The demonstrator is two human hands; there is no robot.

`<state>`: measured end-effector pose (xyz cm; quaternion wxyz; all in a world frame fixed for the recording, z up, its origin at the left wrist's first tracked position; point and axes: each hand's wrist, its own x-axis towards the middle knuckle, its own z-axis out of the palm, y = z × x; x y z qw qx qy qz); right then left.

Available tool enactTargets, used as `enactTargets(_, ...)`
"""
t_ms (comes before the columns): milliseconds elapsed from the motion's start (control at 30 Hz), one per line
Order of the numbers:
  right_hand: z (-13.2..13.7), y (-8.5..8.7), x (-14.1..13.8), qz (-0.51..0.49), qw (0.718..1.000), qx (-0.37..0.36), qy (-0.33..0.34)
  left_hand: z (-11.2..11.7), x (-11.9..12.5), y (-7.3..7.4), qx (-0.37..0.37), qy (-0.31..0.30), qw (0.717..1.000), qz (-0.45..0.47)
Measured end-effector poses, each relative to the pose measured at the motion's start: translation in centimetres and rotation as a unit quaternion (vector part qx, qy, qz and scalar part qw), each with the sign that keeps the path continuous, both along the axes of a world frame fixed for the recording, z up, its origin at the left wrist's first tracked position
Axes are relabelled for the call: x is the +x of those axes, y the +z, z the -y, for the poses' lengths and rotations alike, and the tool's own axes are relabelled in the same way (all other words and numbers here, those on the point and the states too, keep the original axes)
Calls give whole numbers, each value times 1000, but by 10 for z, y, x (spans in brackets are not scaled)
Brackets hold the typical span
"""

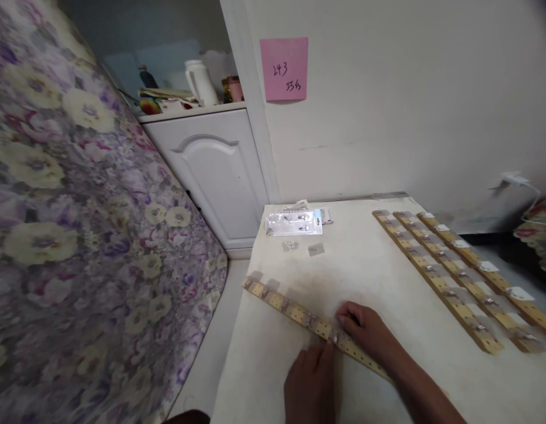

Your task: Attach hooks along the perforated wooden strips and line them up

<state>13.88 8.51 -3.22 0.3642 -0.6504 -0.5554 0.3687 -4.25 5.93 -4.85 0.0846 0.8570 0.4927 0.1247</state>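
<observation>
A narrow wooden strip with rows of small holes lies at a slant across the white table. Several clear plastic pieces with small metal fittings sit along it. My left hand is closed at the strip's near edge, its index fingertip against the metal fitting nearest me. What the other left fingers hold, if anything, is hidden. On the far side, my right hand is closed, thumb and fingertips together at the clear plastic of that same fitting. The right forearm crosses over the strip's near end.
Similar strips with fittings lie at the table's right. Blister packaging and two small clear pieces, one a plastic piece, lie at the back left. A floral curtain hangs left; a white cabinet and wall stand behind.
</observation>
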Motion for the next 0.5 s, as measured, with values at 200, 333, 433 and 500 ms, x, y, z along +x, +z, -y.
enactTargets(200, 2, 2, 0, -14, 1000, -7, 1, 0, 1, 3, -36, 3, 999, -3)
enactTargets(333, 3, 0, 0, -32, 999, -11, 6, -6, 3, 6, -95, 34, 992, 70)
enactTargets(433, 2, -3, 1, -32, 999, -2, 7, -12, 5, 15, -144, 55, 982, 105)
enactTargets(500, 2, -4, 1, -33, 999, -2, 6, -16, 7, 23, -149, 45, 984, 87)
